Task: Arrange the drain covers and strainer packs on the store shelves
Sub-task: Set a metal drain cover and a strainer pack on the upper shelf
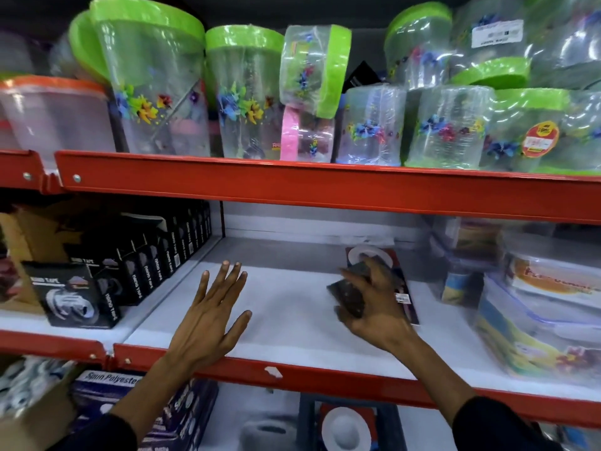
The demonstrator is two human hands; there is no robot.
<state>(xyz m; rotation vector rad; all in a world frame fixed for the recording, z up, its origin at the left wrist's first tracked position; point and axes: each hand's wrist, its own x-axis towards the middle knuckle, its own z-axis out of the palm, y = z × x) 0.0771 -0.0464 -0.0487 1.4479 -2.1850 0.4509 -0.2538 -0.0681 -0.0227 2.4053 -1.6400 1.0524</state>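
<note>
On the white middle shelf [286,307] my right hand [374,307] grips two dark square drain covers [349,296], held a little above the shelf surface. Behind that hand a red strainer pack [374,255] with a white round strainer lies on the shelf, partly hidden by my fingers. My left hand [211,314] hovers flat over the shelf to the left, fingers spread, holding nothing. Another red pack with a white round strainer [346,429] lies in a dark crate on the shelf below.
Black nano tape boxes [136,265] line the left of the middle shelf. Plastic-wrapped food containers [536,307] crowd its right side. Green-lidded clear jars [247,96] fill the upper shelf above the red rail [325,187]. A polyester box [113,385] sits lower left.
</note>
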